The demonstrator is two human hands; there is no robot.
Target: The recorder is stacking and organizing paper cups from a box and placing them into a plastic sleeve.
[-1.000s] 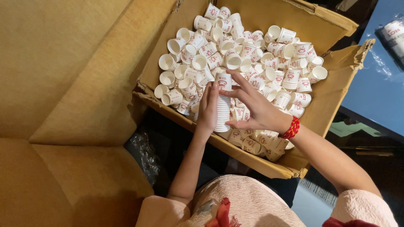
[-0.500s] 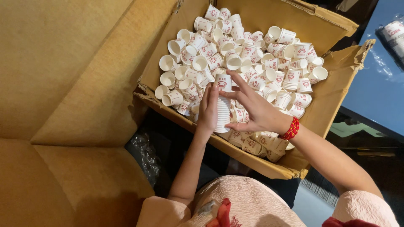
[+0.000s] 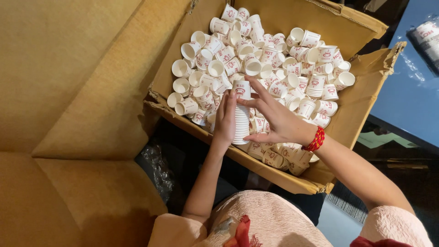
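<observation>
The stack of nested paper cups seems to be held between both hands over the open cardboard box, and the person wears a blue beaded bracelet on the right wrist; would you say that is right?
Not quite: the bracelet is red, not blue, as the head view shows. The rest holds: the stack of nested paper cups is held between the left hand and right hand over the open cardboard box.
</observation>
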